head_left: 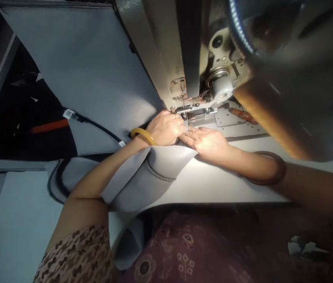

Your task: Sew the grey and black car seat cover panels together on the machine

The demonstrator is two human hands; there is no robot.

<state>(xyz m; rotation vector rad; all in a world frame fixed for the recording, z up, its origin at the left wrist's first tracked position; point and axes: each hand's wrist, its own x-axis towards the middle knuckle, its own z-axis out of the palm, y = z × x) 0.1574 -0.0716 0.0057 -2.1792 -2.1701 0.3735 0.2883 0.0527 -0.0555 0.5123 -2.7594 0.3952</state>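
My left hand [166,127], with a yellow bangle at the wrist, is closed on grey woven fabric [169,163] right beside the needle area of a sewing machine [160,47]. Close against it, my right hand [210,142] grips the fabric's edge, its fingertips meeting the left hand's fingers. Between the hands and my body the fabric folds upward, showing a stitched seam. A large grey panel [86,70] stretches away behind my left hand. The presser foot [184,114] is partly hidden by my left fingers.
The machine's head, with a knurled tension knob [222,87], stands close above my hands. A white tabletop [213,184] lies under my right forearm. Black cord with a white tag [68,114] crosses the grey panel; an orange strip [50,126] lies to the left.
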